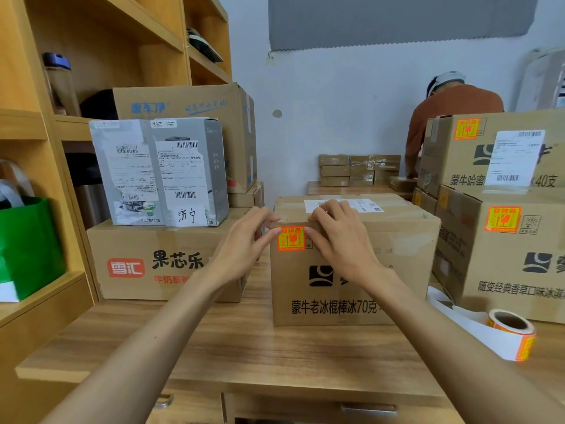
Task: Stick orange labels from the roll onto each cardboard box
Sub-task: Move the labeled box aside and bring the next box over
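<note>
The square orange label (291, 239) sits in the top-left corner of the front face of the plain brown cardboard box (351, 286), dead centre of view. The left hand (244, 240) and right hand (339, 237) each have a thumb on a side edge of it. Their fingers drape loosely over the box's top edge, gripping nothing. The roll of orange labels (513, 333) lies at 4 o'clock on the wooden table (244, 341). Risk imo: uneven thumb pressure traps a wrinkle, or an unpressed corner peels later.
</note>
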